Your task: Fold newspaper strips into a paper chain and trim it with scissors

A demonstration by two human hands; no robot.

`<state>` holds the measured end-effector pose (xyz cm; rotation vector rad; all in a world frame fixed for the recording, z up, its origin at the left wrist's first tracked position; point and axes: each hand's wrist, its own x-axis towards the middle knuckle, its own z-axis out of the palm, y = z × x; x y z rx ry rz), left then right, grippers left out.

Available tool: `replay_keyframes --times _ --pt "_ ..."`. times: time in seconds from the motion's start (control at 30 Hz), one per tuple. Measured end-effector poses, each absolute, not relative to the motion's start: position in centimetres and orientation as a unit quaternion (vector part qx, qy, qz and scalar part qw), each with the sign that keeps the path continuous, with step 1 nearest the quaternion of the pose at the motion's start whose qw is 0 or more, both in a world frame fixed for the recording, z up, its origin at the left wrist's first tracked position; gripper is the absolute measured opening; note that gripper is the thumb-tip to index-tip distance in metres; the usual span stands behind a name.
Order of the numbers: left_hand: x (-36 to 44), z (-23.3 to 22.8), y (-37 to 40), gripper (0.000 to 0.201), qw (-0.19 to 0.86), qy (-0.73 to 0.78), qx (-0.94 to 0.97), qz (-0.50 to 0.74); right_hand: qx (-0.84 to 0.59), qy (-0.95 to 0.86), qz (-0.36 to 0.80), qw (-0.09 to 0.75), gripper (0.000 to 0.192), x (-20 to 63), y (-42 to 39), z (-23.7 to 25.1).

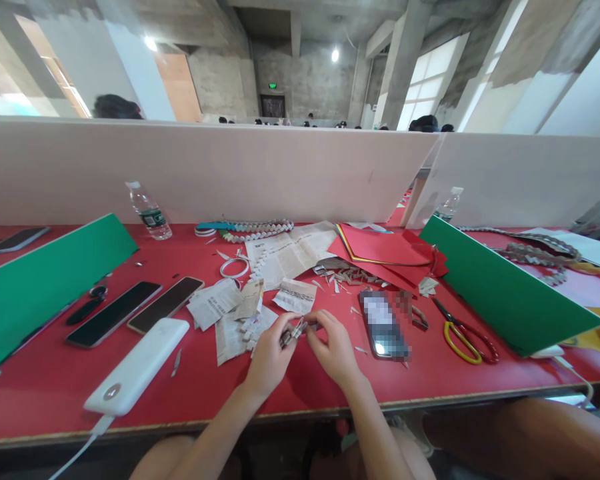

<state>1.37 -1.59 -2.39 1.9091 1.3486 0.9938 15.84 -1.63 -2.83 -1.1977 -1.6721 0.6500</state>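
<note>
In the head view, just below the middle of the frame, the left hand (270,353) and the right hand (333,347) met over the red table (40,390), both pinched closed on a small folded newspaper piece (295,330) held just above the surface. The fingers were curled tight around it, though the piece was too small to tell whether it was one strip or two being slotted together. The step in hand looked like folding or joining a link, judging by the woven paper chain (253,230) lying above centre by the white partition. The next move would seem to call for a firm fingertip crease without letting the fold spring open. Left of the hands lay torn newspaper scraps (230,313), and further left a white power bank (137,367) and two dark phones (140,310). Right of the hands sat another phone (383,323), then yellow-handled scissors (463,333), with red paper sheets (385,250) above them.
</note>
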Motion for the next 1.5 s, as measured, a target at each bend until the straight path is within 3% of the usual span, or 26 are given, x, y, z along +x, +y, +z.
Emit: replay_keyframes --times 0.47,0.9,1.5 --pt "1.4 -2.8 -1.3 0.027 0.302 0.500 0.705 0.402 -0.512 -0.650 0.316 0.464 0.008 15.2 -1.5 -3.6" --pt "1.0 -2.9 -0.3 0.029 0.409 0.564 0.565 0.442 -0.454 -0.589 0.427 0.515 0.010 14.6 -1.6 -3.3" --pt "1.4 -2.7 -0.7 0.022 0.355 0.531 0.629 0.443 -0.506 -0.603 0.376 0.490 0.019 15.2 -1.6 -3.1"
